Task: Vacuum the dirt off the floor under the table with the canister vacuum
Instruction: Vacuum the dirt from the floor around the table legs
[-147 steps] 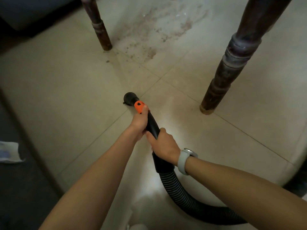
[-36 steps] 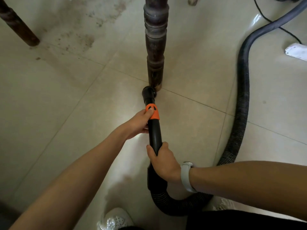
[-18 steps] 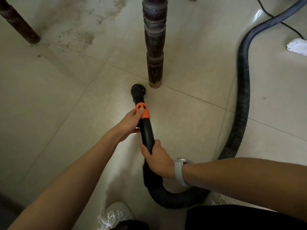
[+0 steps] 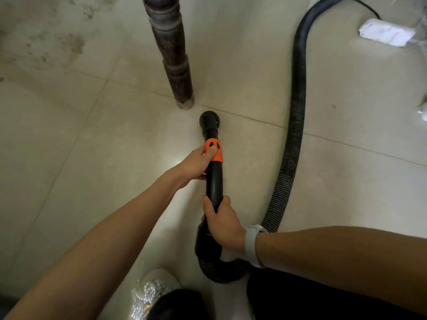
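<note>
A black vacuum wand [image 4: 214, 179] with an orange collar [image 4: 214, 153] points away from me, and its round nozzle [image 4: 209, 120] sits on the beige tiled floor [image 4: 97, 172]. My left hand [image 4: 196, 163] grips the wand at the orange collar. My right hand [image 4: 221, 221] grips it lower down, near where the ribbed hose [image 4: 293, 144] joins. The nozzle is just right of and in front of a dark turned table leg [image 4: 175, 63]. A patch of brown dirt [image 4: 69, 42] lies on the tiles at the top left, well away from the nozzle.
The hose loops behind my right arm and runs up the right side to the top edge. A thin black cable [image 4: 367, 8] and a white power strip [image 4: 385, 32] lie at the top right. My white shoe [image 4: 154, 289] is at the bottom.
The nozzle has slid from the left front of the table leg to its right front. The view has shifted so the leg and dirt patch sit further left.
</note>
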{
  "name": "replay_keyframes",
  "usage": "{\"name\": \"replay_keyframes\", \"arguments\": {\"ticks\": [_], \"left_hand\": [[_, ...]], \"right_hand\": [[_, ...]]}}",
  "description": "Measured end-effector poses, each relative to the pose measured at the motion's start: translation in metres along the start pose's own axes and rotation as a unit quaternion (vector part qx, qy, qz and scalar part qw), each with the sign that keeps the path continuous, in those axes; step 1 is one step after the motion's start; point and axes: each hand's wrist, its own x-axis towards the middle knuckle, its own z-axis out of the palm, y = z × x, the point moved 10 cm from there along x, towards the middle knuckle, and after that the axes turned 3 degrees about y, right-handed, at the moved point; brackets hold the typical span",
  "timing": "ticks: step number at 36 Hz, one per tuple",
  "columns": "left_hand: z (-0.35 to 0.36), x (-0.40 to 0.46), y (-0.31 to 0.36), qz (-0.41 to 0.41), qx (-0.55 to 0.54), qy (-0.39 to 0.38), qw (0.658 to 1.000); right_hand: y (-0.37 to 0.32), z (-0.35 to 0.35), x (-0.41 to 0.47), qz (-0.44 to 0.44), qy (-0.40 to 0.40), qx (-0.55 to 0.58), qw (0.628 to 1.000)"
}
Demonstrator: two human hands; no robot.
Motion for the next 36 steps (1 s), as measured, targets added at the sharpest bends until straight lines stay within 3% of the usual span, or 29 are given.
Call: {"name": "replay_keyframes", "arguments": {"ticks": [6, 12, 26, 36], "left_hand": [[0.034, 0.003, 0.005, -0.003, 0.043, -0.064, 0.997], [0.013, 0.0, 0.003, 0.006, 0.025, -0.047, 0.999], [-0.119, -0.024, -0.056, -0.006, -0.146, 0.157, 0.977], [-0.217, -0.008, -0.05, -0.015, -0.29, 0.263, 0.92]], "right_hand": [[0.017, -0.014, -0.006, 0.028, 0.022, 0.054, 0.998], [0.006, 0.003, -0.003, 0.007, -0.011, 0.023, 1.0], [-0.057, 0.081, 0.012, -0.113, -0.182, -0.131, 0.968], [-0.144, 0.131, 0.051, -0.183, -0.197, -0.206, 0.941]]}}
